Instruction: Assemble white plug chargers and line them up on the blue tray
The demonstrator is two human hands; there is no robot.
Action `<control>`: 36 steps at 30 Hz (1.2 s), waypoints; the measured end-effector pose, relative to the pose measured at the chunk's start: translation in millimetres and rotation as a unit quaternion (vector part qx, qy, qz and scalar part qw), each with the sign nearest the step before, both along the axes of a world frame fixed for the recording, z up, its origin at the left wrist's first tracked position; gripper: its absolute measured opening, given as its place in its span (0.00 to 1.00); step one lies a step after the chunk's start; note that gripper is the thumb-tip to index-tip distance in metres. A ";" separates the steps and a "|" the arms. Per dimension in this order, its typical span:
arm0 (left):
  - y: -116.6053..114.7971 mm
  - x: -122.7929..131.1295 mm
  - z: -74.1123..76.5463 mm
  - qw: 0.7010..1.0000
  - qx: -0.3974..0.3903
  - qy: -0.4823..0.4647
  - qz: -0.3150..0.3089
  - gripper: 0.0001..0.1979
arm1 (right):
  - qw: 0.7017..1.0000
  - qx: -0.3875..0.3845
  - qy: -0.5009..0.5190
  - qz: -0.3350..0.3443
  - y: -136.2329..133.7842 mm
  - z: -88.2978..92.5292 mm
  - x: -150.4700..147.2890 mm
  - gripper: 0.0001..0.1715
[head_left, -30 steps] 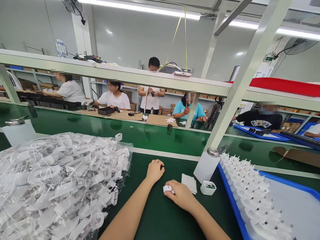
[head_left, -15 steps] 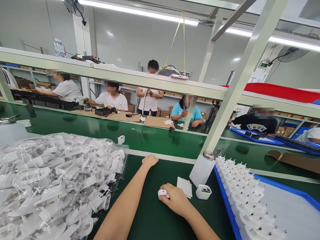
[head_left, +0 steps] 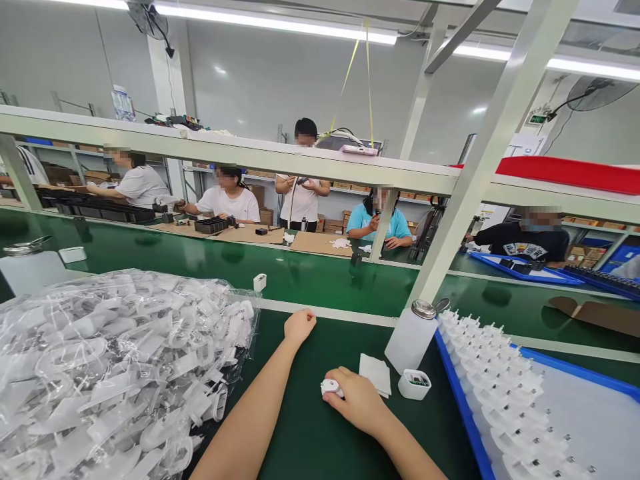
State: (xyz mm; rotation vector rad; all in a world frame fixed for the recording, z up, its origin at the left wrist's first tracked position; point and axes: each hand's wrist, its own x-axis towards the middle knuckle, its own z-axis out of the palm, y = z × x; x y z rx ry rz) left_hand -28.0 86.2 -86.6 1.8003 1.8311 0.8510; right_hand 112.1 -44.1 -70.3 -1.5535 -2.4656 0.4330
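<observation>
From where I stand, the thumb and fingers of the right hand (head_left: 356,399) are closed around a small white part (head_left: 331,387), grasping it so that only its near-left end shows. That end pokes out on the left side of the grip, towards the left forearm. Its long axis seems to run roughly left to right, back under the fingers, though too much is covered for me to be sure.

The left hand (head_left: 299,327) is beyond it, up and to the left, apart from the part, so the right is plainly the nearer. Its fingers are curled in at the pale strip (head_left: 330,310) edging the bench; I cannot tell whether they hold anything.

Just beside the right hand, on its far right side, lies a folded white sheet (head_left: 374,375), and next along stands a white housing (head_left: 415,395), its top uncovered on a green board. A pump bottle (head_left: 411,337) rises right behind that. Further right, a blue tray (head_left: 465,407) carries rows of white pieces (head_left: 500,393); well to the left, a clear bag (head_left: 125,373) bulges with pale plastic parts.
</observation>
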 end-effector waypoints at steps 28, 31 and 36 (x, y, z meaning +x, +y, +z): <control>72.6 -31.2 20.0 0.962 -0.025 -0.017 0.270 0.25 | 0.994 0.094 -0.010 -0.061 19.4 -21.9 0.8 0.13; 72.8 -27.6 18.5 0.973 -0.013 0.000 0.230 0.17 | 0.992 0.105 -0.015 -0.061 18.9 -21.4 0.7 0.13; 54.8 -17.3 14.9 0.976 0.101 -0.047 0.189 0.18 | 0.992 0.111 -0.014 -0.059 18.3 -21.0 -0.5 0.13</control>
